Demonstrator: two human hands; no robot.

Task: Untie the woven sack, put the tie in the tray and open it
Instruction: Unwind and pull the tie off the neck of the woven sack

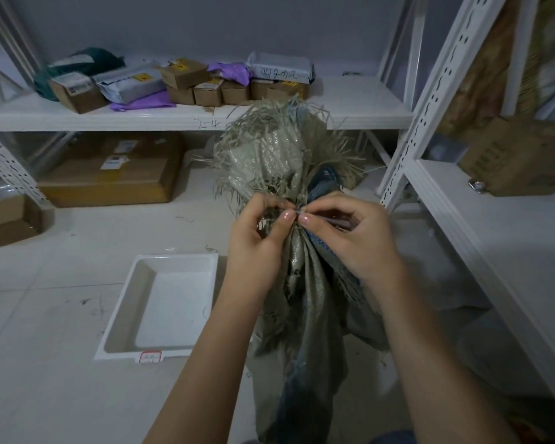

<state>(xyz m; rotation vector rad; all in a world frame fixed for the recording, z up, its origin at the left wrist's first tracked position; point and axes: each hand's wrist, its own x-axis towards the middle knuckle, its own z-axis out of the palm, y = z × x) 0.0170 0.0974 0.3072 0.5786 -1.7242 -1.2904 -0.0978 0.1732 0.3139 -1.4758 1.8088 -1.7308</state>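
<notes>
Sack of grey woven cloth stands upright on the floor between the person's forearms, its neck bunched tight and its frayed mouth fanning out above. Both hands meet at that neck. The left hand has its grip closed, thumb and fingers pinching the gathered cloth and loose strands. The right hand is closed too, thumb and forefinger nipping what looks like a thin pale tie right where the two thumbs nearly touch; the tie itself is too slight to make out clearly.

The neck's long axis runs straight up, so the tie lies across it, level with both grips, and neither hand is nearer than the other. Working the tie loose probably calls for the left hand to steady the neck while the right draws it free.

The white tray sits on the floor just to the left of the sack, nearer the left hand. Pale floor tiles carry stray fibres. White metal shelves with parcels and cartons stand behind and to the right.
</notes>
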